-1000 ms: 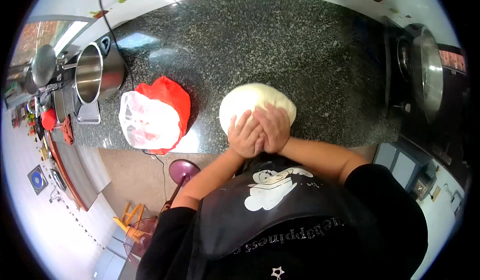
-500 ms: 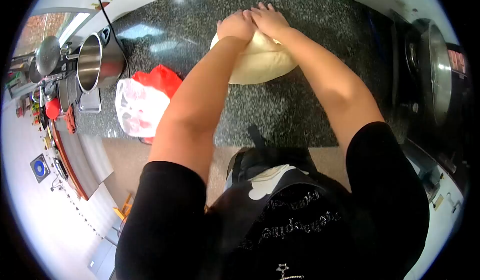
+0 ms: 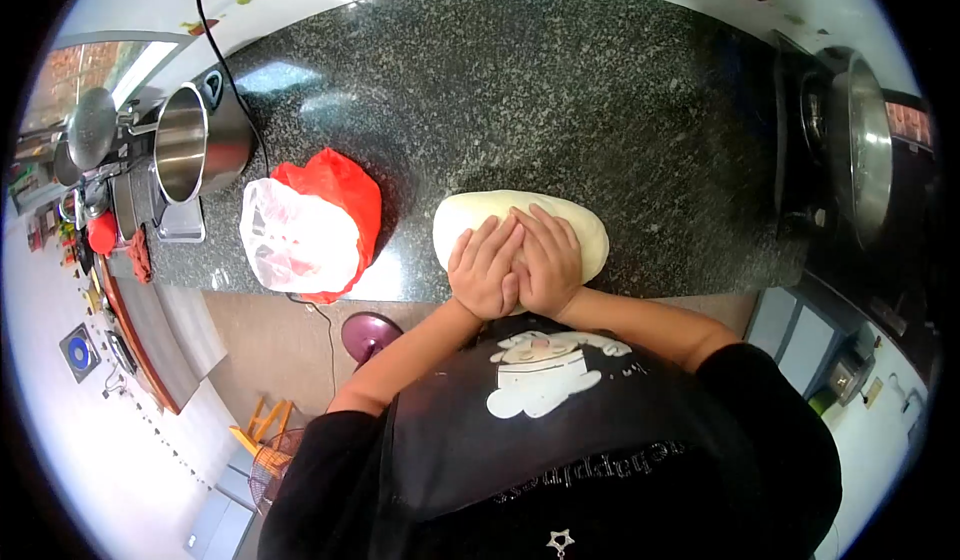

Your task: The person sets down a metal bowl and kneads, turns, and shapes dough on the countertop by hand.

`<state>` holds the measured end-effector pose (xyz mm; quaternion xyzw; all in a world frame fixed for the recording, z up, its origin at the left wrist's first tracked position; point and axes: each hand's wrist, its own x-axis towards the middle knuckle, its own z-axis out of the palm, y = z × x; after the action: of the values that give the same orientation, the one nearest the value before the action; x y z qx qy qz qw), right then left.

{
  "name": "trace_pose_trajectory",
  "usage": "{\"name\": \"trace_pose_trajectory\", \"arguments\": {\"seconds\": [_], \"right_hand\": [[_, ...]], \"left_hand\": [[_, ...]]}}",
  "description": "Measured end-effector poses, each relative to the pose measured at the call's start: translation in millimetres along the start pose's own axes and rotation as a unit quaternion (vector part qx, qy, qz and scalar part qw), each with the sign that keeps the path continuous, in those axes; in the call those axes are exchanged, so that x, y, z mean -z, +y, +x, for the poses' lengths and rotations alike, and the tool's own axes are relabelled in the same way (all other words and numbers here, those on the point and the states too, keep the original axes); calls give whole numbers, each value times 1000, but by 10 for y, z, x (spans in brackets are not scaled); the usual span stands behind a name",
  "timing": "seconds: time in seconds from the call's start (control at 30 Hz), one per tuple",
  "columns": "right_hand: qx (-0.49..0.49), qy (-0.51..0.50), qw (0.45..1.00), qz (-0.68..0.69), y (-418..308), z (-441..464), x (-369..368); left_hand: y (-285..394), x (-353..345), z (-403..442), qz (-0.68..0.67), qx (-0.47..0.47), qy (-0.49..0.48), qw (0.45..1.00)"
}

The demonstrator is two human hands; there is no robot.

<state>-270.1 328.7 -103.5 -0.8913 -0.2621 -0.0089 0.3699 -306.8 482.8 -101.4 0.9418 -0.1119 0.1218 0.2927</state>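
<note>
A large pale lump of dough (image 3: 588,228) lies on the dark speckled counter, close to its front edge. Side by side on top of it rest my left hand (image 3: 486,268) and my right hand (image 3: 547,263). Both have their fingers stretched out, pointing away from me and lying flat against the dough. The thumbs meet in the middle, and the heels of the hands are near the dough's front side. The part of the dough beneath the palms is hidden.
Left of the dough sits a red and white plastic bag (image 3: 345,215). Beyond it stand a steel pot (image 3: 205,145), a black cable (image 3: 232,78) and a metal tray (image 3: 182,222). A large pan (image 3: 868,145) is on the stove at the right. A purple stool (image 3: 370,335) stands below the counter.
Both hands have come back from the far part of the counter toward my body, and the dough is now nearer the front edge. My arms have bent from nearly straight.
</note>
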Motion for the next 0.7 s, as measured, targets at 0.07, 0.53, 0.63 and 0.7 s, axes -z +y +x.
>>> {"name": "trace_pose_trajectory", "arguments": {"seconds": [0.07,0.53,0.63,0.7], "right_hand": [[-3,20,999,-44,186,188,-187],[-158,-84,967,-183,1516,2463,-776],[-245,-216,943,62,1414,2182,-486],[-267,-311,905,113,725,1798,135]], "left_hand": [[-261,-127,157,-3,-22,24,999],[-1432,-839,2240,174,294,-78,937],[-1161,-456,2110,121,239,-344,900],[-966,-166,1794,138,34,-368,919]]}}
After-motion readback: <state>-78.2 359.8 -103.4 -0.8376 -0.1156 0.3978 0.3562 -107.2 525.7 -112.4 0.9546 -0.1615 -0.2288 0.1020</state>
